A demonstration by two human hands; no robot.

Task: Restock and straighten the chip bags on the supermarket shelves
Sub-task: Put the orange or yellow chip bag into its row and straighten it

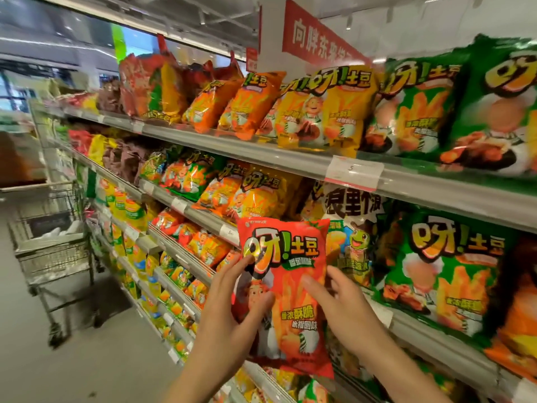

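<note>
A red chip bag (293, 289) stands upright in front of the middle shelf, between my two hands. My left hand (232, 306) grips its left edge, thumb across the front and fingers behind. My right hand (345, 309) holds the right edge, thumb on the front. Behind the bag, green chip bags (444, 274) and a white-and-blue bag (351, 228) fill the shelf (430, 327). Yellow chip bags (322, 112) and orange chip bags (247, 103) lean on the top shelf (261, 149).
A metal shopping trolley (55, 251) stands in the aisle at the left, close to the shelving. Lower shelves (174, 280) hold several small yellow and orange bags. A white price tag (353, 173) hangs on the top shelf rail. Grey floor (101, 359) lies open below left.
</note>
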